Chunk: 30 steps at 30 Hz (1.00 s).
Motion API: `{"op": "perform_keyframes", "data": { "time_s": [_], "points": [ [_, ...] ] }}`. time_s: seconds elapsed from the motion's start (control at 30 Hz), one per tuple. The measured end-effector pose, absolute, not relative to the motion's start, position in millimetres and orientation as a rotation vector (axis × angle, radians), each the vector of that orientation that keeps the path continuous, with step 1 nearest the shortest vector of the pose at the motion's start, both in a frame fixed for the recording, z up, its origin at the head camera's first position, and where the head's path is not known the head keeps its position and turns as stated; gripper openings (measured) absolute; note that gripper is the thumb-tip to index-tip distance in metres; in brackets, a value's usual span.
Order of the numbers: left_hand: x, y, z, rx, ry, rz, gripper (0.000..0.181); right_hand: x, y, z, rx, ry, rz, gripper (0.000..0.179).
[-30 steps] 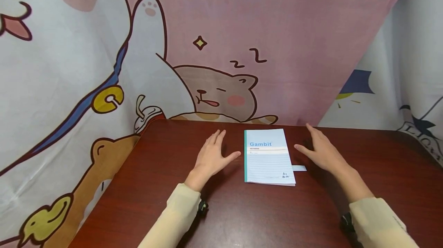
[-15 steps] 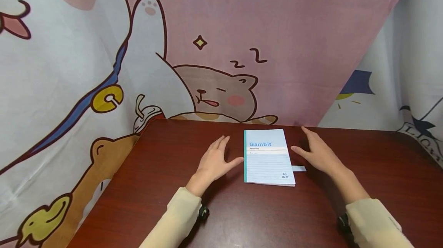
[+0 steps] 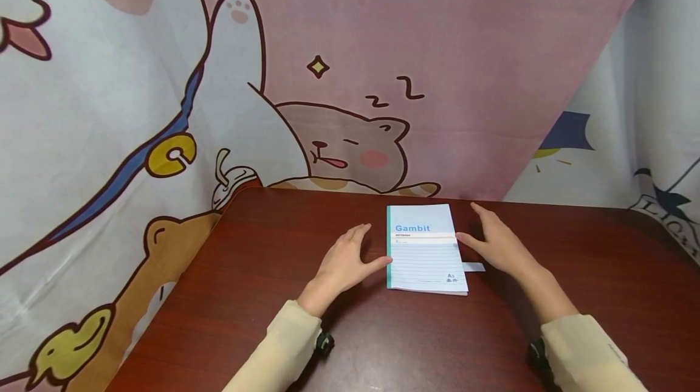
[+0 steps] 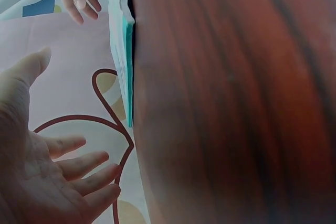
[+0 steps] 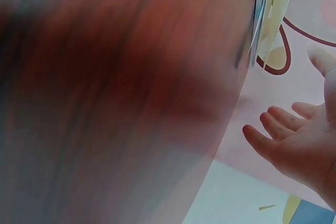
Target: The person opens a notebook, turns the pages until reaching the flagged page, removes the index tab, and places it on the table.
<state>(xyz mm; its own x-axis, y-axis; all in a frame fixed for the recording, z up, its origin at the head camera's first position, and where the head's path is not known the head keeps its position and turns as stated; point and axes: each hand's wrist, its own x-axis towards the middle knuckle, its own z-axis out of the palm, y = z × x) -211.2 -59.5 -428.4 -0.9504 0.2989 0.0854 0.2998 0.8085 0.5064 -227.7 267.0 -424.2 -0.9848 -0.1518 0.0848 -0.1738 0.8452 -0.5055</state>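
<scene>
A white notebook point(image 3: 425, 258) with a teal spine and blue "Gambit" lettering lies on the brown table, its cover closed. From under its right edge a pale paper strip point(image 3: 473, 267) sticks out. My left hand point(image 3: 344, 264) hovers beside the spine, fingers spread; its thumb tip overlaps the spine in the head view. In the left wrist view that hand point(image 4: 58, 166) is apart from the notebook point(image 4: 124, 51). On the other side my right hand point(image 3: 503, 246) hangs with fingers extended and thumb near the cover's right edge. Neither hand holds anything.
The wooden table point(image 3: 383, 343) reaches back to a cartoon-printed cloth point(image 3: 465, 76) hanging behind it. More of this cloth hangs along the left and right sides. Dark straps point(image 3: 324, 343) sit at both wrists.
Both hands have drawn inward toward the notebook, the left moving right and the right moving left, each slightly nearer me. The notebook and strip stay in place.
</scene>
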Motion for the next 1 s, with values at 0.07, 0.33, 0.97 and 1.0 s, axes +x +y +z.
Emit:
{"op": "perform_keyframes", "data": {
  "time_s": [0.07, 0.33, 0.97, 1.0],
  "points": [
    [-210, -58, -428, -0.504, -2.984, -0.854, 0.091, -227, 265, -424, 0.262, -2.975, 0.828, 0.092],
    [-206, -54, -428, -0.52, -2.993, -0.95, 0.09, -226, 260, -424, 0.277, -2.961, 0.869, 0.09],
    [-201, -44, -436, -0.579, -2.951, -1.213, 0.085, -226, 252, -427, 0.313, -2.965, 0.942, 0.092],
    [-201, -44, -437, -0.585, -2.948, -1.223, 0.083, -226, 252, -427, 0.313, -2.966, 0.947, 0.092]
  ]
}}
